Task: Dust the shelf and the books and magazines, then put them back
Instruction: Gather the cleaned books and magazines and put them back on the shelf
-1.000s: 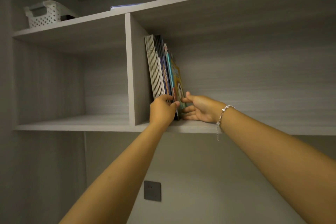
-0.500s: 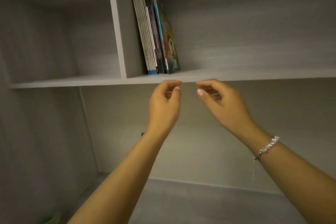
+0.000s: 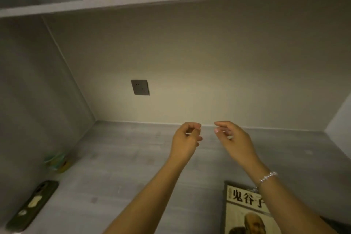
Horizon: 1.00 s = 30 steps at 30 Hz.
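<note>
Both the left hand (image 3: 185,141) and right hand (image 3: 234,141) hang loosely curled, grasping nothing, above the grey wood-grain desk (image 3: 133,157). A cream paperback book with black characters (image 3: 245,213) lies at five o'clock, a dark phone (image 3: 32,205) at eight.

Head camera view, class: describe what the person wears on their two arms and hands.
Both forearms are bare, with no sleeves showing. The right wrist carries a bracelet of small pale, shiny beads with a short bit dangling. The left hand and right hand wear no gloves.
</note>
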Motion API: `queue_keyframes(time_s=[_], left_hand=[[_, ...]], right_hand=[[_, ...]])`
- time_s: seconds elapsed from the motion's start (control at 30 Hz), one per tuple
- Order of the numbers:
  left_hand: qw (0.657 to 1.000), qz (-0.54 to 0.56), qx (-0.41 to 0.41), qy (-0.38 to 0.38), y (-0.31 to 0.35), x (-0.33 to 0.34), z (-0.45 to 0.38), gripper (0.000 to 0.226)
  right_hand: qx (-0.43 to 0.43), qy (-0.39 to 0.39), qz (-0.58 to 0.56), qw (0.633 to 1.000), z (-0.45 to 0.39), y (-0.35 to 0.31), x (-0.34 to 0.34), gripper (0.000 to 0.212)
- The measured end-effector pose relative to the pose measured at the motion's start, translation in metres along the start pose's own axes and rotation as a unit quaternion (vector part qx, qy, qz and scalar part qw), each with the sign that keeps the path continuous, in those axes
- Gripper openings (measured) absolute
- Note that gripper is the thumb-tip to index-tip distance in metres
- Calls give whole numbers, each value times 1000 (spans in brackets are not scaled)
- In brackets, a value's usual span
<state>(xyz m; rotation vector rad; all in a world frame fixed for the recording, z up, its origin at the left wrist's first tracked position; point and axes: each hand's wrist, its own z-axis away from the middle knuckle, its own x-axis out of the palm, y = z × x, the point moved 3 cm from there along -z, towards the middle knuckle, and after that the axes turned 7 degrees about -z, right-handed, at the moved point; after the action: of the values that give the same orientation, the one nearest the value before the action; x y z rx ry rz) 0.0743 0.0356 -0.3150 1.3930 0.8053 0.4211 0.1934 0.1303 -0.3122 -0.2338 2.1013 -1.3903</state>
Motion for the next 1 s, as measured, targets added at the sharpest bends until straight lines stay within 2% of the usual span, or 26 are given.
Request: queue_keyframes(time_s=[0.3,0.43,0.57,0.7,0.83,0.93,1.0], left_hand=[[982,-59,-164,-75,-129,92,56,13],[965,-171,-164,-114,-161,113,82,17],[952,-189,-178,-164,-186,125,105,19],[932,-188,-234,-202,-207,129,123,22],[921,-192,-261,-216,-216,133,133,21],[924,-132,-301,-197,-218,133,134,20],[924,-94,-324,-181,-219,135,131,21]], right_hand=[[197,-65,55,977,84,139,-12,31],[251,-82,117,957,118,181,-19,33],[319,-96,142,932,150,229,-24,14],[350,-75,196,913,174,275,-31,31],[366,-25,148,918,181,269,-38,24],[387,-1,51,921,185,260,-41,29],[385,-6,36,922,187,264,-41,29]])
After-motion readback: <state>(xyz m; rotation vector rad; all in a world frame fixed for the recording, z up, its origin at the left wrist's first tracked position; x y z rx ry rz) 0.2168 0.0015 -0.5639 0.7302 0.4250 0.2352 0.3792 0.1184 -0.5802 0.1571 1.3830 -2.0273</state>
